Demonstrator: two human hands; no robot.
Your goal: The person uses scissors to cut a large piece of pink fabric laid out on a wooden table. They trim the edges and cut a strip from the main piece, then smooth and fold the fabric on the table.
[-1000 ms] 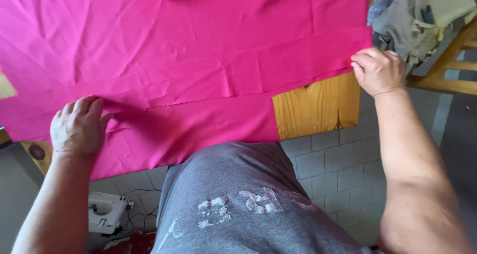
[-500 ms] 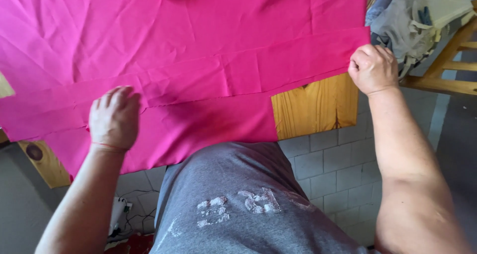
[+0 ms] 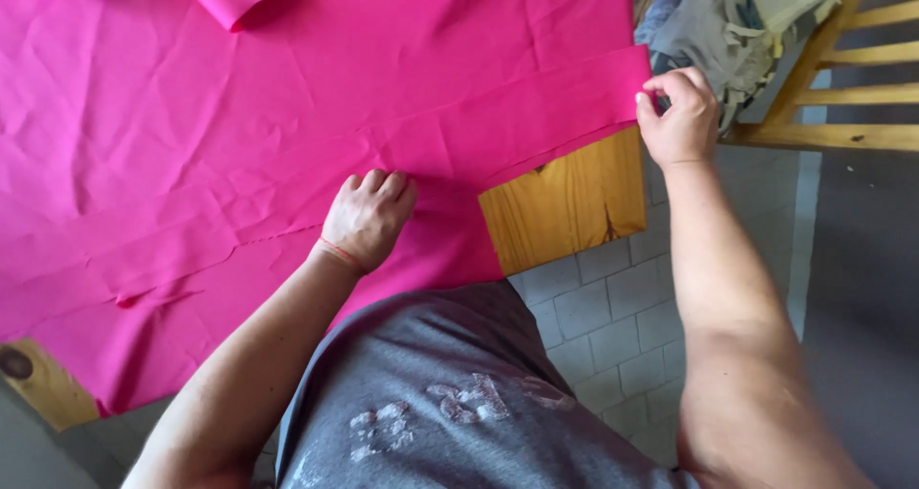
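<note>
Wooden table (image 3: 574,202) — pink fabric (image 3: 239,135) spread flat.

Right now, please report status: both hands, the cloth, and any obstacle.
Left hand pressing flat on pink cloth. Right hand pinching cloth's corner at wooden table edge. Nothing on the fold; wooden chair with clothes beside.

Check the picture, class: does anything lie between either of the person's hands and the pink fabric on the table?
Nothing visible does. The left hand rests knuckles-down directly on the pink fabric, and the right hand pinches the fabric's folded edge at the wooden table corner. No tool or other object sits between them.
</note>
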